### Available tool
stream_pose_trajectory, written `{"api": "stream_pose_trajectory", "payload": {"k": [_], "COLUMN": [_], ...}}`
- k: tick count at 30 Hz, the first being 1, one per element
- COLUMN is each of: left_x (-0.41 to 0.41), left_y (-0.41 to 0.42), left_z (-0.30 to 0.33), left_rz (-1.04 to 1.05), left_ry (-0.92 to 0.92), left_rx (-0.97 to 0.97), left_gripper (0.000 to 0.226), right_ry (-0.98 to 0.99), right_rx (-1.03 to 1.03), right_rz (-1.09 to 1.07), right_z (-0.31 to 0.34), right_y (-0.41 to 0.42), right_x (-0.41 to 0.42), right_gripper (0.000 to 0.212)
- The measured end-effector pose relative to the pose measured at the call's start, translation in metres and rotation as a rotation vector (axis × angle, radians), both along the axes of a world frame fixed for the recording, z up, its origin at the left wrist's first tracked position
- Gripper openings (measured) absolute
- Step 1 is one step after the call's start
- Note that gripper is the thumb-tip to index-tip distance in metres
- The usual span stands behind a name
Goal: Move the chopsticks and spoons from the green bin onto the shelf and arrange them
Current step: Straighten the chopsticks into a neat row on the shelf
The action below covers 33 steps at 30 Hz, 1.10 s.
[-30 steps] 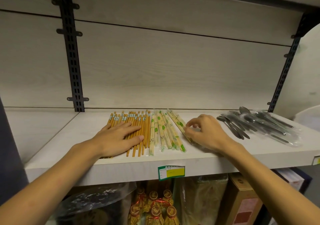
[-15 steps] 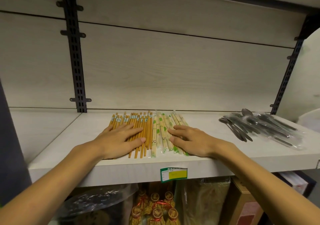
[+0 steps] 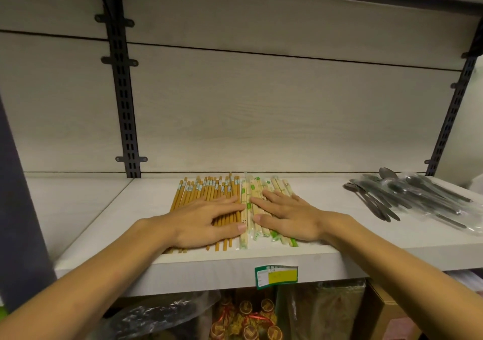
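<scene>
Brown wooden chopsticks [image 3: 206, 190] lie side by side on the pale shelf [image 3: 146, 201], with pale wrapped chopsticks [image 3: 257, 189] right beside them. My left hand [image 3: 206, 222] rests flat on the brown ones, fingers straight. My right hand [image 3: 285, 216] lies flat on the wrapped ones, its fingertips almost meeting those of the left. Grey metal spoons [image 3: 407, 196] in clear wrappers lie in a loose pile at the shelf's right end. The green bin is out of view.
Black slotted uprights [image 3: 125, 109] [image 3: 449, 104] stand against the back panel. A green and yellow price tag [image 3: 276, 277] sits on the shelf's front edge. Below are bagged goods [image 3: 245, 318] and a cardboard box [image 3: 392, 313]. Bare shelf surface lies left of the chopsticks.
My right hand went from pinching stray wrapped chopsticks to lying flat on them and slid left toward my left hand. The wrapped chopsticks now lie straighter and closer to the brown ones.
</scene>
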<state>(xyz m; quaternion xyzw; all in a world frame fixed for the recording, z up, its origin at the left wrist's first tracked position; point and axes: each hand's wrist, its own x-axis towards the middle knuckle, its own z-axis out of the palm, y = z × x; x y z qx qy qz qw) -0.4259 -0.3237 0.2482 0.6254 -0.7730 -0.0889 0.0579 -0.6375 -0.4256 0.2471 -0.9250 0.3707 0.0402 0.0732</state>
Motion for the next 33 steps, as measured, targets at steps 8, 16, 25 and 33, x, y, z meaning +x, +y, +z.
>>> {"api": "stream_pose_trajectory", "payload": {"k": [8,16,25,33], "left_x": [0.007,0.01,0.001,-0.005], "left_y": [0.009,0.017,-0.006,-0.003], "left_z": [-0.002,0.01,-0.006,-0.005], "left_rz": [0.058,0.046,-0.001,0.052], "left_ry": [0.039,0.244,-0.065,-0.027], "left_rx": [-0.049,-0.118,0.038,0.017], "left_gripper": [0.068,0.044,0.074,0.066], "right_ry": [-0.016,-0.157,0.009,-0.062], "right_rx": [0.011,0.069,-0.045,-0.055], "right_rz": [-0.028,-0.006,-0.021,-0.012], "right_z": [0.002,0.024,-0.004,-0.004], "right_y": [0.006,0.013,-0.007,-0.011], "right_x": [0.004,0.0,0.033,0.034], "right_gripper": [0.065,0.064,0.064,0.068]}}
